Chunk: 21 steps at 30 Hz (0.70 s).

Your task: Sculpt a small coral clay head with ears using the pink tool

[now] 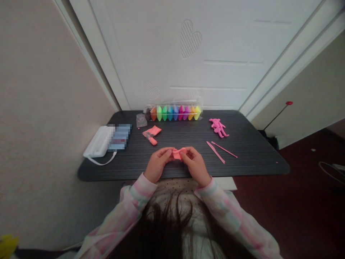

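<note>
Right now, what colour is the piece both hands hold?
The piece is coral pink, head view.

Packets [176,113] lie behind clay [176,155], tools [215,152] to its right.

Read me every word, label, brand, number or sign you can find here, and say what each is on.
No words, brands or numbers can be read.
Pixelated bluish item: too obscured to read.
Row of coloured packs: any print is too small to read.
White door: heart shapes and lines, no lettering.
Orange-pink piece between left hand and right hand: no lettering visible.
</note>
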{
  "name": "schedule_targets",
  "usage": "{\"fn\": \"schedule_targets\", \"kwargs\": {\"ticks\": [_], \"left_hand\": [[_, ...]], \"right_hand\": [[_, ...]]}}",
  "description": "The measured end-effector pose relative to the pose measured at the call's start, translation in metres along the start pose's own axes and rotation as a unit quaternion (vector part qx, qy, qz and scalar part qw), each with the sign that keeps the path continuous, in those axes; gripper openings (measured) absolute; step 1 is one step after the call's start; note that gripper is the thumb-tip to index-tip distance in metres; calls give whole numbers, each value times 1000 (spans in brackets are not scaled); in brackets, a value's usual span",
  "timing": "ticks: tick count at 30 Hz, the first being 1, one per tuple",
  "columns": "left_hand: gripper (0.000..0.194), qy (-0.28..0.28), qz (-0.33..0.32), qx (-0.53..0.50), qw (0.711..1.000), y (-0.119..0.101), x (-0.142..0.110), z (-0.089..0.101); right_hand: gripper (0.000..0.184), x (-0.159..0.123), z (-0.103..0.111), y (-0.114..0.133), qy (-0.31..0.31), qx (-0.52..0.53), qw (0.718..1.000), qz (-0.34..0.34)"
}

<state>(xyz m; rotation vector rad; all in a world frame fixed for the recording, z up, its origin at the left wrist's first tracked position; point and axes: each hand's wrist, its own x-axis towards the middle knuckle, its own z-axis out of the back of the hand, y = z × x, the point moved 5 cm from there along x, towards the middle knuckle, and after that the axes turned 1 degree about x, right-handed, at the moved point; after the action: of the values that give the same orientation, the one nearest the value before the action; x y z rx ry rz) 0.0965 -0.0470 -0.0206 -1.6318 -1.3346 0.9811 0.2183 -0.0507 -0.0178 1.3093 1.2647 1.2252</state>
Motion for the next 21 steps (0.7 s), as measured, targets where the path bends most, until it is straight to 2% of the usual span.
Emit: {"fn": "schedule_targets", "kwargs": {"ticks": [3,9,12,14,17,21], "left_hand": [[23,-6,2,45,999,0,-1,-1],[17,-23,3,91,996,2,1,2],[18,-45,-3,69,997,4,3,5],[20,-58,-1,53,997,4,4,7],[18,-53,10,15,998,5,4,7],[11,-17,24,-29,999,4,3,4]], "right_hand": [[13,2,0,-2,-6,20,1000,-1],[22,0,3,-5,-14,35,999,32],[20,-7,7,4,-72,-47,991,103],[19,-12,5,15,-87,-138,973,165],[29,-15,-5,23,-38,-215,954,208],[36,-13,-12,20,28,-205,959,191]]}}
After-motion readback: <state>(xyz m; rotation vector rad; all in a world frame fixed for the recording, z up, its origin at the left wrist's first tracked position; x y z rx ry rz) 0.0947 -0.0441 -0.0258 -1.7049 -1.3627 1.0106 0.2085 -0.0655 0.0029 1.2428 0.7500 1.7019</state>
